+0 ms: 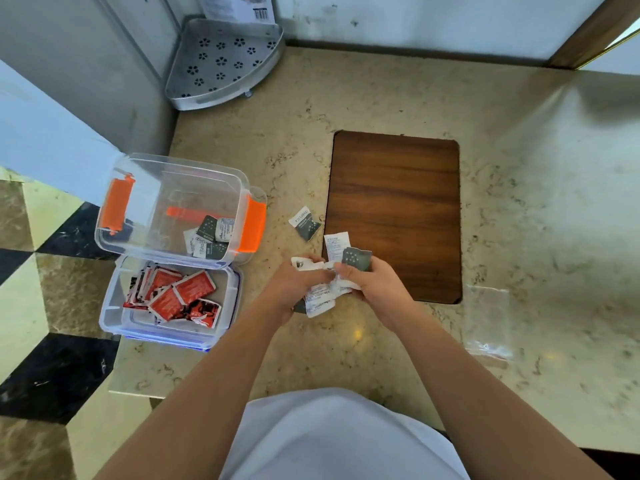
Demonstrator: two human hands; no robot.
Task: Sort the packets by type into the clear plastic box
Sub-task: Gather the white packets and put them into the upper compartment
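**Both hands bunching grey-and-white packets beside the wooden board**

The wooden board [393, 216] lies set into the counter [519, 202] and serves as landmark. Far to its left, at the counter's edge, stands the clear plastic box [173, 209] with orange clips; a few grey-and-white packets [209, 237] lie in its near right corner. Just in front of that box sits a second clear tray [114, 306] holding a heap of red packets [176, 296]. Nearer the board, just off its left edge, one loose packet [305, 222] lies flat on the counter. At the board's near left corner the left hand [294, 285] and right hand [370, 282] meet, fingers curled shut around a crumpled bunch of packets [323, 294]; the right hand also pinches a grey one. Another white packet [337, 243] lies across the board's edge just beyond them. Right of the board's near corner lies an empty clear bag [488, 320].
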